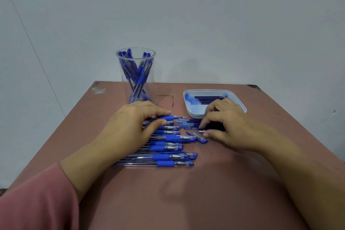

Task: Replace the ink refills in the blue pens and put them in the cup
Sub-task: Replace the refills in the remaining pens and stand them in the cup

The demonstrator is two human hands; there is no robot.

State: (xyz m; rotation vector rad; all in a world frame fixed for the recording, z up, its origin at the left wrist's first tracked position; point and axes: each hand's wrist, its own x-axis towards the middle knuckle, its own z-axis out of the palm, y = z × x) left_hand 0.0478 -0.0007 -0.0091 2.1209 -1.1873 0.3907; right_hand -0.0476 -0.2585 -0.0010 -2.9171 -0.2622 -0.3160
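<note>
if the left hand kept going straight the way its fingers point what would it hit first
Its fingers point right, so the left hand, pinching the uncapped pen, would probably meet the loose refills first, then the right hand.
</note>
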